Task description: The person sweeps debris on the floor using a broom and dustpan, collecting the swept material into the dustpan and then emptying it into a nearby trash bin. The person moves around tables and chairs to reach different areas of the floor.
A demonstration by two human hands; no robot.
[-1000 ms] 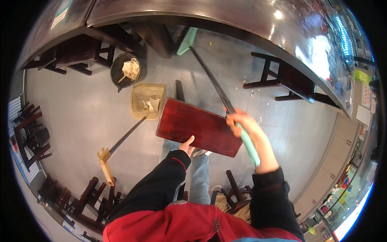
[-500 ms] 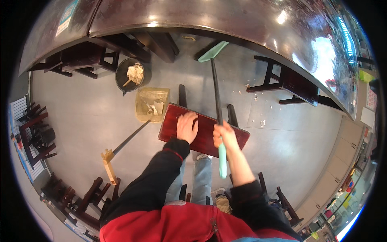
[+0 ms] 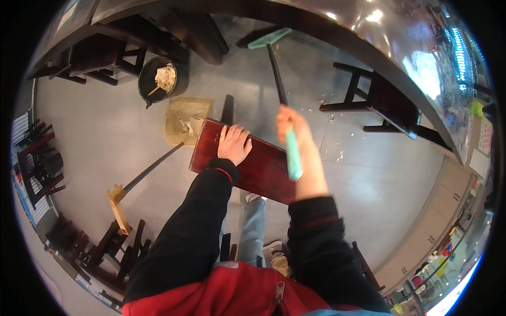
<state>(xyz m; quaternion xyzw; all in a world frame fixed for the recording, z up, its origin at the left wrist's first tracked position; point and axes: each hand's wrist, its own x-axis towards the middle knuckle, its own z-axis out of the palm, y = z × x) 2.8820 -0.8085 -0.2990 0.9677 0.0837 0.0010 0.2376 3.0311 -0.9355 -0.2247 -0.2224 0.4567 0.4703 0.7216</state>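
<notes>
My right hand (image 3: 291, 124) is wrapped round the dark pole of a broom (image 3: 278, 73), just ahead of its green grip. The broom's green head (image 3: 270, 38), with dark bristles, is on the floor by the big table's edge. Flat on the top of a dark red wooden stool (image 3: 258, 168) lies my left hand (image 3: 234, 145), fingers slightly apart. My right forearm crosses over the stool's right end and hides it. Left of the stool, a yellow dustpan (image 3: 174, 109) holds paper scraps. Its dark pole ends in a yellow grip (image 3: 119, 210).
A black bin (image 3: 182, 84) with crumpled paper stands behind the dustpan. The big dark table (image 3: 295, 13) spans the far side. Another stool (image 3: 387, 102) stands at right, with small scraps (image 3: 339, 155) on the floor near it. Several stools (image 3: 113, 253) are at lower left.
My right hand has reached forward, pushing the broom farther off toward the table. My left hand stays on the stool. The whole view has shifted, with the stool and dustpan now farther left.
</notes>
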